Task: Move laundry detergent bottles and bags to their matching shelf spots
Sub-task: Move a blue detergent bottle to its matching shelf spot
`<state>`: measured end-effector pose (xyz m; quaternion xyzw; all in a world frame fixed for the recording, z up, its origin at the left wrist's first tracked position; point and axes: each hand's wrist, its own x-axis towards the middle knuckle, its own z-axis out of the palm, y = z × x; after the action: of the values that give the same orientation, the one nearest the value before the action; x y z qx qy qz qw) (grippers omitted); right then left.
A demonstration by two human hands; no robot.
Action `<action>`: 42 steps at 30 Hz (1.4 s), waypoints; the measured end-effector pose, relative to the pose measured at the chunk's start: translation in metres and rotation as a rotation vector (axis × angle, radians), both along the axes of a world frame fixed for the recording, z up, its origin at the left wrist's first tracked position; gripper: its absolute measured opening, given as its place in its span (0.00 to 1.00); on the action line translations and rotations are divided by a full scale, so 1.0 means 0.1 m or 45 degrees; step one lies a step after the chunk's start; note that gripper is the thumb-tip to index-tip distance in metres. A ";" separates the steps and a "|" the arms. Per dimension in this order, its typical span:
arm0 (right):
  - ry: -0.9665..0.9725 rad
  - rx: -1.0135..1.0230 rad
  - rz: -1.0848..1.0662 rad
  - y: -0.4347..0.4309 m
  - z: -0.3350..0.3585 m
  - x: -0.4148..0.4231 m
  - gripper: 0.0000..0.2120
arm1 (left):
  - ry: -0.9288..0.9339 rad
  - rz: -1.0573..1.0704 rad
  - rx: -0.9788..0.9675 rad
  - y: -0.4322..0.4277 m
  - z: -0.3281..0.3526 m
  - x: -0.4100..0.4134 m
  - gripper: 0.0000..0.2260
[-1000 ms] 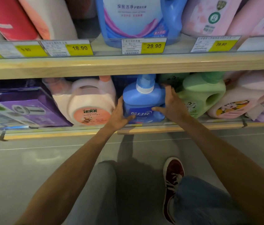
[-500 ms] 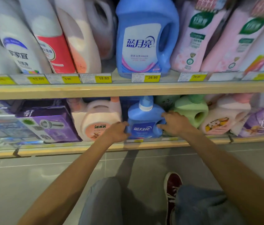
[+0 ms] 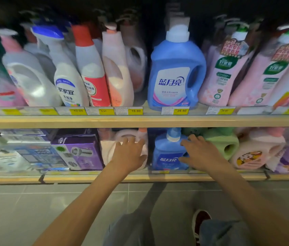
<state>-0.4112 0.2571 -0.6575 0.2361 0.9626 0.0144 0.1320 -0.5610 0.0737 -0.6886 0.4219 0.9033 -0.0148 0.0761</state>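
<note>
Left grip (image 3: 129, 153) is released, spread before the pink bottle (image 3: 106, 150); right grip (image 3: 200, 153) is released, touching the small blue bottle (image 3: 166, 148). Best to square it upright, label facing near.

**Q:** Blue bottles, count?
**A:** Two: large blue bottle (image 3: 175, 75), upper shelf (image 3: 140, 121); small blue bottle (image 3: 168, 153), lower shelf (image 3: 140, 177).
**Q:** Remaining items?
**A:** Hands, two: left hand (image 3: 127, 153), right hand (image 3: 200, 153). Purple box (image 3: 79, 151), one. Red shoe (image 3: 200, 221), one. Shelves, two.
</note>
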 end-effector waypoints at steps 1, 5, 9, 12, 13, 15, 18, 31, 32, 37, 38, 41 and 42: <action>0.036 0.007 0.006 -0.03 0.05 -0.02 0.27 | 0.031 0.002 0.012 -0.02 0.06 -0.01 0.25; 0.032 -0.009 0.008 -0.12 0.34 -0.09 0.29 | 0.109 0.033 0.011 -0.09 0.41 0.00 0.24; 0.050 -0.057 0.036 -0.21 0.84 -0.15 0.27 | 0.114 0.054 -0.010 -0.15 0.97 -0.01 0.24; 0.099 -0.016 0.059 -0.29 1.32 -0.17 0.25 | 0.113 0.063 -0.027 -0.21 1.48 -0.02 0.23; 0.093 -0.015 0.060 -0.32 1.49 -0.18 0.25 | 0.113 0.067 -0.024 -0.24 1.65 -0.03 0.24; 0.079 -0.022 0.053 -0.38 1.84 -0.17 0.26 | 0.116 0.069 -0.006 -0.29 2.03 -0.03 0.23; 0.093 -0.005 0.057 -0.48 2.40 -0.12 0.26 | 0.138 0.055 0.016 -0.39 2.61 -0.01 0.23; 0.122 0.022 0.016 -1.13 4.76 0.16 0.24 | 0.162 0.026 0.045 -1.09 4.89 0.22 0.23; 0.125 0.021 0.015 -1.20 4.93 0.20 0.25 | 0.165 0.023 0.039 -1.15 5.06 0.25 0.23; 0.161 -0.021 -0.021 -1.45 5.77 0.40 0.26 | 0.137 0.010 0.068 -1.42 5.90 0.41 0.27; 0.160 -0.030 -0.019 -1.47 5.91 0.45 0.26 | 0.126 0.000 0.105 -1.45 6.05 0.44 0.29; 0.145 -0.108 -0.012 -1.52 6.28 0.61 0.28 | 0.103 -0.046 0.190 -1.51 6.45 0.58 0.31; 0.135 -0.149 -0.011 -1.52 6.37 0.67 0.29 | 0.101 -0.053 0.197 -1.52 6.57 0.64 0.31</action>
<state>-0.3439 0.1046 -0.0201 0.2327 0.9664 -0.0549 0.0947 -0.4973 -0.0783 -0.0320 0.4444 0.8950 0.0367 0.0070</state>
